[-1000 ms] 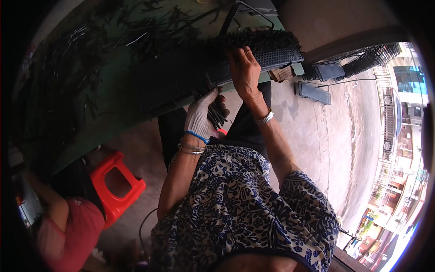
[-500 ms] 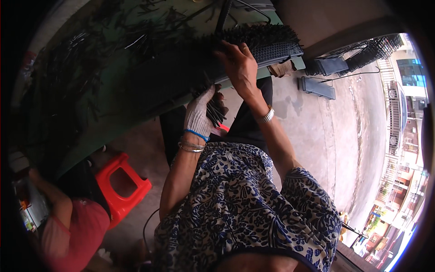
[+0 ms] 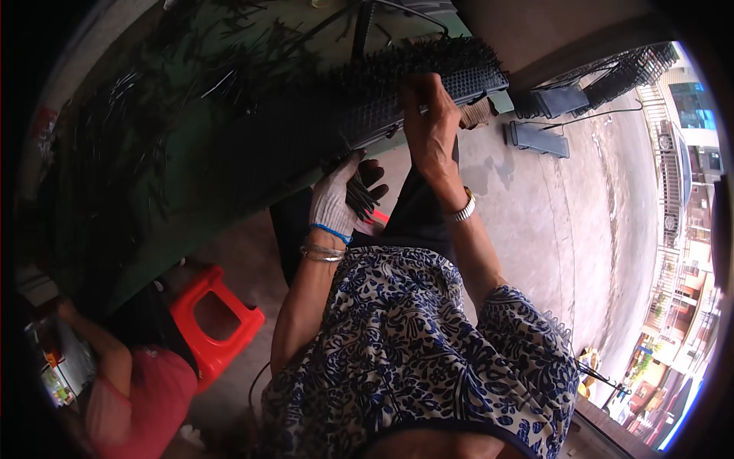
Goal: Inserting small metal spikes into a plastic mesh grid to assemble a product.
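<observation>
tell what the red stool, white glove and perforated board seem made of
Red stool: probably moulded plastic, glossy, from its smooth rounded edges and highlights. White glove: knitted yarn, matte, perhaps cotton, from its ribbed texture. Perforated board: plastic or metal, unclear which; dark, faintly shiny, regular holes.

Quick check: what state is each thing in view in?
Left hand: gloved, holding bundled dark strips
Right hand: bare, at the perforated board; grip hidden
Perforated board: partly covered in bristly dark pieces
Loose strips: scattered on the green table
Red stool: on the floor, beside a co-worker
</observation>
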The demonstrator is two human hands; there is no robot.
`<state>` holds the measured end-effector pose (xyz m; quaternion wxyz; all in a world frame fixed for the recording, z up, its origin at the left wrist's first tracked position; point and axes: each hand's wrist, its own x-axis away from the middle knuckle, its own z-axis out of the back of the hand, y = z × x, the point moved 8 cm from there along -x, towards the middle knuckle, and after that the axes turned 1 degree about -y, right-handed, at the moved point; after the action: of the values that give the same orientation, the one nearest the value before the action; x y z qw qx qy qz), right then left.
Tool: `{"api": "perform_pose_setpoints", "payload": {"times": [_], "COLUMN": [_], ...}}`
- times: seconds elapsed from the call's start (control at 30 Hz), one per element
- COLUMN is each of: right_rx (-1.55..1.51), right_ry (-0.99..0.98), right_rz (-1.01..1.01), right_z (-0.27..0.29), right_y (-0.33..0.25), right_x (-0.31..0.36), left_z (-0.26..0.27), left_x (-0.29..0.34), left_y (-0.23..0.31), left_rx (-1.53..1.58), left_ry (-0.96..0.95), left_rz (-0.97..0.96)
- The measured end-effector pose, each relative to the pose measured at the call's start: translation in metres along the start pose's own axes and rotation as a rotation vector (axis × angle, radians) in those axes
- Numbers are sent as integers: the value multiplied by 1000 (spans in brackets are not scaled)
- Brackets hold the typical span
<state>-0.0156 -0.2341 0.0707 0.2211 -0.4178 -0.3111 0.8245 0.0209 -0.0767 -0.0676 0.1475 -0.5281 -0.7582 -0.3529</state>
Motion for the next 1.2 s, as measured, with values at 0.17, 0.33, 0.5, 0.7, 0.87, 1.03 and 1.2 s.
{"api": "perform_pose_setpoints", "payload": {"times": [0.17,0.33,0.5,0.7,0.87,1.03,1.2], "right_rx": [15,-33,35,328,-171,-324,-53], "right_ry": [75,27,-31,17,-543,-482,-87], "right_rz": [83,16,41,101,-231,-305,55], "right_z": [-12,-16,-22,-15,-42,-40,-38], "right_y": [11,11,15,-8,6,0,-31], "right_x": [-2,-3,2,9,29,13,-20], "left_z": [5,0,-8,-9,-9,-4,6], "left_x": [-5,4,11,12,12,7,10], "left_y": [-8,-2,3,7,6,8,-3], "left_rx": [60,-6,-59,-109,-118,30,185], "left_ry": [65,39,58,42,54,27,-17], "left_rz": [26,17,4,-44,-29,11,88]}}
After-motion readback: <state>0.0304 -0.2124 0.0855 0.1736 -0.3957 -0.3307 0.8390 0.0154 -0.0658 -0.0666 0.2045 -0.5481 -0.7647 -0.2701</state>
